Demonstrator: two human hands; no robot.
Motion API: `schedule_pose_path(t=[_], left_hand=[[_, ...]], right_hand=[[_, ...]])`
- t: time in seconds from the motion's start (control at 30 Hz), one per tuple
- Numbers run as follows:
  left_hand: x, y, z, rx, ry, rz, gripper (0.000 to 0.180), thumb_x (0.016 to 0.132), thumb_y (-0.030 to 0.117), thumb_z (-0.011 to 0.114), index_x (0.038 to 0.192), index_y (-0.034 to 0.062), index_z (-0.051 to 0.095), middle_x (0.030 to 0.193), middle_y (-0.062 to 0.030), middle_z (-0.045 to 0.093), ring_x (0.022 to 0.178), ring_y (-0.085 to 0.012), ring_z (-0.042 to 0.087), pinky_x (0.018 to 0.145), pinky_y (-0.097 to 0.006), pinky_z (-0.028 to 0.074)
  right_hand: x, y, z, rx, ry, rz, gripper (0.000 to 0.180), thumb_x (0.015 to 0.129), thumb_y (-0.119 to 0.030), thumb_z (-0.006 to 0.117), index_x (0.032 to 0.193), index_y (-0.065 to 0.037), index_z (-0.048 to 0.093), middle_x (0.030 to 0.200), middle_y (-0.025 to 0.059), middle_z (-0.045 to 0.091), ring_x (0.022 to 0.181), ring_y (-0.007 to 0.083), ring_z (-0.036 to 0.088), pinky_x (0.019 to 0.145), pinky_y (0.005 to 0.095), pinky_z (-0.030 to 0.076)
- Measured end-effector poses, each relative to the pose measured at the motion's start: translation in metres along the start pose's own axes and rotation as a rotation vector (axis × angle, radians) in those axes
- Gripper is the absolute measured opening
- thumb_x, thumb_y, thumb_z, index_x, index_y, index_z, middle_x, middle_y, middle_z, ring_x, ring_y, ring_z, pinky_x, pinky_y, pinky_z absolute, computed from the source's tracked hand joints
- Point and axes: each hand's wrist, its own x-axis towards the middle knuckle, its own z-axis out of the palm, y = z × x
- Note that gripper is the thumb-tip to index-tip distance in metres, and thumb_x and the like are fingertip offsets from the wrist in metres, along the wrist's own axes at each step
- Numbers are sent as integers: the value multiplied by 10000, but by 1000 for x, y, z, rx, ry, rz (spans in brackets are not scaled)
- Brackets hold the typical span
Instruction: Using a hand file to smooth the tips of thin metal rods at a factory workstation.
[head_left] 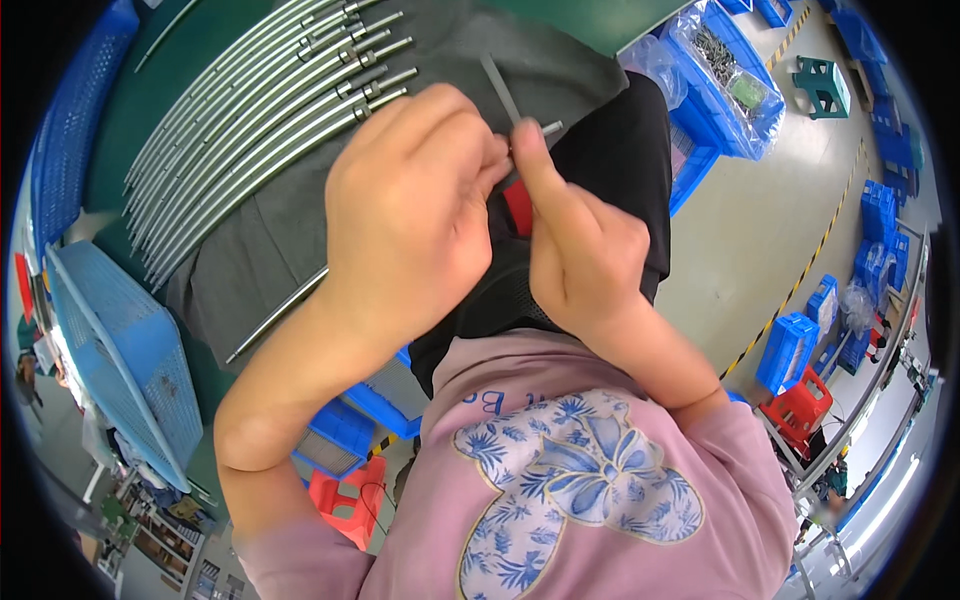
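My left hand (410, 205) is closed, fingers curled, around a thin silver metal rod (280, 312). The rod seems to run behind the hand and forearm, with a short bright end (553, 127) showing by my right fingers. Close against it, my right hand (585, 245) is closed on a narrow flat grey strip (498, 85) that sticks up past the fingertips; its kind I cannot make out. The fingertips of both hands meet at the rod's end, and the exact contact is hidden. Beyond my left hand, several similar silver rods (250, 125) with collared ends lie side by side.
A dark grey cloth (460, 50) covers part of the green table (590, 20). Blue baskets (130, 350) stand at the left. At the right, a blue bin (770, 140) holds small metal parts in plastic. A green stool (822, 88) and red stools (800, 405) stand on the floor.
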Motion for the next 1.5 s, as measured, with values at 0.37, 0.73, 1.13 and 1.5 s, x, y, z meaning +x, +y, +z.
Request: schedule_pose_path(t=[0.37, 0.73, 1.13, 1.5], left_hand=[[-1, -1, 0, 12, -8, -25, 170, 631, -57, 682, 705, 23, 551, 716, -85, 528, 656, -287, 544, 576, -368, 433], [1, 0, -6, 38, -35, -10, 155, 671, -18, 717, 753, 24, 592, 730, -75, 550, 664, -275, 552, 586, -359, 440], [0, -4, -6, 56, -30, 20, 163, 667, -43, 696, 767, 26, 587, 730, -87, 536, 655, -280, 547, 582, -359, 439], [8, -5, -14, -50, -178, -94, 139, 703, -10, 674, 780, 5, 559, 747, -113, 552, 683, -310, 558, 604, -387, 441]], right_hand=[[-41, 10, -16, -101, -54, -39, 658, 548, 15, 592, 1196, -81, 659, 537, 7, 336, 387, 158, 348, 386, 286, 336], [30, 46, -14, 238, 194, 210, 318, 820, -20, 665, 1139, -9, 665, 592, 38, 441, 512, 111, 409, 472, 248, 349], [25, 52, 1, 13, 167, -223, 376, 633, -72, 743, 1006, -117, 735, 532, 1, 352, 394, 133, 371, 367, 270, 312], [68, 54, -15, 103, -125, -410, 189, 695, -155, 758, 878, -154, 710, 616, -1, 496, 462, 189, 507, 416, 304, 407]])
